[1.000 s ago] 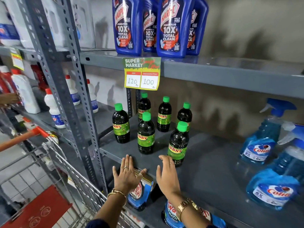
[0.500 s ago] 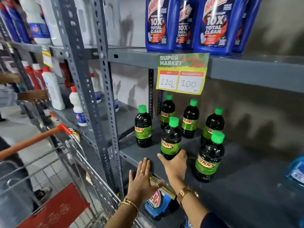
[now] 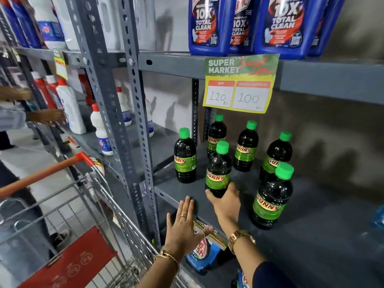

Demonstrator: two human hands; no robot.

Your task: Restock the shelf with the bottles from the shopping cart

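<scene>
Right hand (image 3: 225,204) cups the base of a dark green-capped plastic bottle (image 3: 218,170) upright on the grey metal shelf (image 3: 311,235); left hand (image 3: 182,225) flat, fingers spread, empty. Pushing low could tip it against neighbours.

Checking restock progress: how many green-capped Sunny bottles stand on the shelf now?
6: far left, back left, back middle, back right, front middle at the right hand, front right. None looks hidden.
</scene>
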